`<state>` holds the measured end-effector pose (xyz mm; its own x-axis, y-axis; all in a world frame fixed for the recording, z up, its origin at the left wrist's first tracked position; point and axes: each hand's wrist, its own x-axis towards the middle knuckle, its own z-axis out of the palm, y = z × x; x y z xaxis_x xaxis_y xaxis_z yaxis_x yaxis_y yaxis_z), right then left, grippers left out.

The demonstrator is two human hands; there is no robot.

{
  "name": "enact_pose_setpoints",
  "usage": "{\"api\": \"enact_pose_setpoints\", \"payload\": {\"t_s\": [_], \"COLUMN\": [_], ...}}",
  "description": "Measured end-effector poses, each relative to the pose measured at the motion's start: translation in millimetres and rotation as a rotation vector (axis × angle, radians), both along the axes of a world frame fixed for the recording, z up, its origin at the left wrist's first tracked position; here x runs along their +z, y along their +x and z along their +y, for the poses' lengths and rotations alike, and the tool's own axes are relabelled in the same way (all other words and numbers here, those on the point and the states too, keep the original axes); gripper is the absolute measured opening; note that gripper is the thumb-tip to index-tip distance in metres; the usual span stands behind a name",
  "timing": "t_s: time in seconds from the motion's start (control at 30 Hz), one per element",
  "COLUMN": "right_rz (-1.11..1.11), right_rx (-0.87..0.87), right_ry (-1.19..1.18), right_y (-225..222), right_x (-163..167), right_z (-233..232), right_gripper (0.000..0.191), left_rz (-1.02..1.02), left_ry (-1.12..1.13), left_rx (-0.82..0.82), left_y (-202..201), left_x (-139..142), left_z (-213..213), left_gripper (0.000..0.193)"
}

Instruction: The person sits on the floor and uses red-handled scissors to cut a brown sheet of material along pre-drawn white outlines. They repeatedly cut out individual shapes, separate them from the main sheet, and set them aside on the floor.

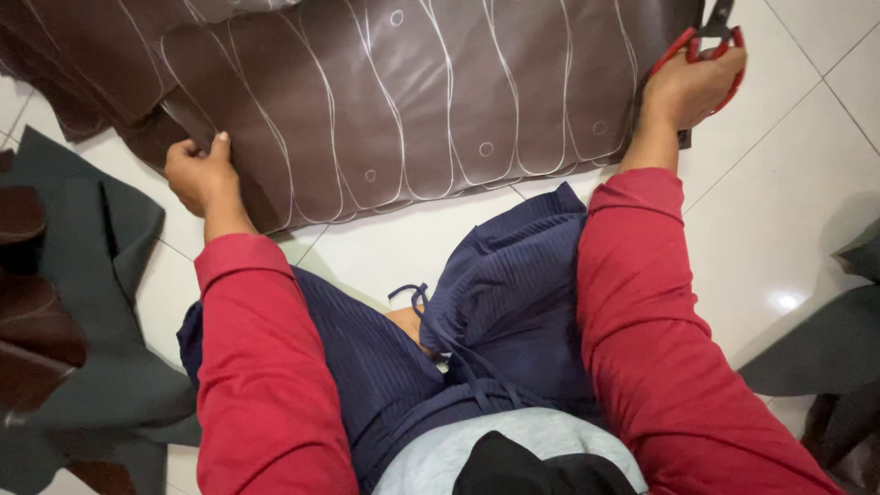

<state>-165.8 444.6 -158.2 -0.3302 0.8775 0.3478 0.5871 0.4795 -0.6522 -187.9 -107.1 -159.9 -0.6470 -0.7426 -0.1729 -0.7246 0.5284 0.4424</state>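
The person sits on the white tiled floor with a brown leather sheet, marked in white curved outlines, spread out ahead. The left hand pinches the sheet's near left edge, fingers curled around it. The right hand is closed through the red handles of scissors at the sheet's right edge. Dark grey fabric lies to the left.

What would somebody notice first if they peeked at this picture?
Probably the big brown sheet spread on the white tiled floor at the top, covered in wavy white drawn lines and small circles. Next, the red-handled scissors in the right hand at the sheet's right edge. The left hand grips its left edge, both arms in bright red sleeves.
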Motion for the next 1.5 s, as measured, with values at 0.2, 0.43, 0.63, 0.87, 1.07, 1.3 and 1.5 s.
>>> {"api": "enact_pose_setpoints", "payload": {"t_s": [0.2,0.43,0.63,0.87,1.07,1.3,1.5], "right_rz": [0.008,-0.293,-0.415,-0.525,-0.648,-0.618,-0.513], "right_rx": [0.608,1.325,1.656,1.625,1.418,1.184,0.849], "right_ry": [0.124,-0.622,-0.626,-0.639,-0.472,-0.305,-0.253], "right_y": [-4.7,60.8,125.5,114.6,121.3,109.9,92.8], "right_x": [4.4,9.8,19.1,8.1,7.7,-12.6,-7.8], "right_z": [-39.3,-235.4,-315.0,-336.4,-307.0,-253.4,-196.4], "right_gripper": [0.031,0.035,0.033,0.037,0.082,0.09,0.08], "left_rz": [-0.022,-0.322,-0.454,-0.413,-0.467,-0.541,-0.488], "left_ry": [0.001,0.343,0.514,0.404,0.33,0.38,0.341], "left_rx": [-0.183,-0.356,-0.346,-0.478,-0.511,-0.474,-0.393], "left_y": [-4.3,10.8,32.5,31.9,34.8,32.0,37.0], "left_x": [-12.5,-5.7,-10.3,-18.6,-12.8,-8.9,2.7], "left_z": [-22.2,-76.0,-103.1,-106.1,-106.2,-98.8,-87.1], "left_gripper": [0.06,0.06,0.054,0.046,0.038,0.04,0.067]}}
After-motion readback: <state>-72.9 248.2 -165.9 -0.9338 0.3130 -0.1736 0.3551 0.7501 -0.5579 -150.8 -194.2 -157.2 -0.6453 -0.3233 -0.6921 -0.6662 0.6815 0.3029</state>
